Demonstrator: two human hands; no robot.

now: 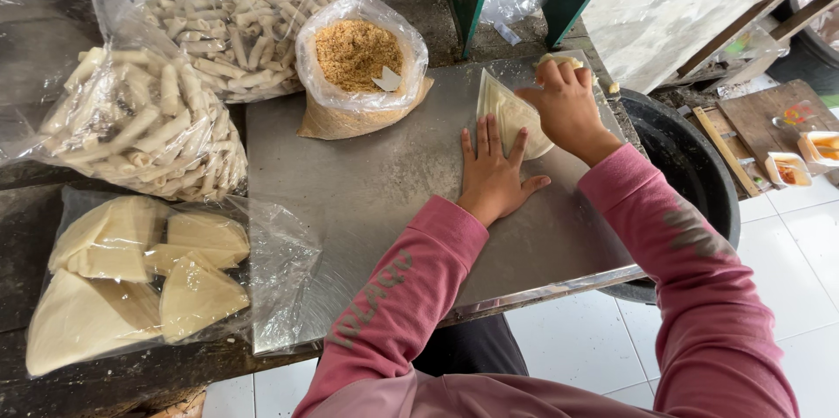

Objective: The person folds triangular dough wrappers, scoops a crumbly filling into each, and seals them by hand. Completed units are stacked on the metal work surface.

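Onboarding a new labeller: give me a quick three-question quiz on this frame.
1. True or false: the left hand lies flat on the metal sheet, fingertips on the wrapper.
2. What does the open bag beside the wrapper hold? A) golden crumbs B) water C) whole eggs
3. Short answer: what fills the two bags at the upper left of the sheet?

Key
1. True. The right hand presses the wrapper's far edge.
2. A. A small white scoop lies in the crumbs.
3. Pale finished rolls, piled loosely. The bag at the lower left holds folded wrappers instead.
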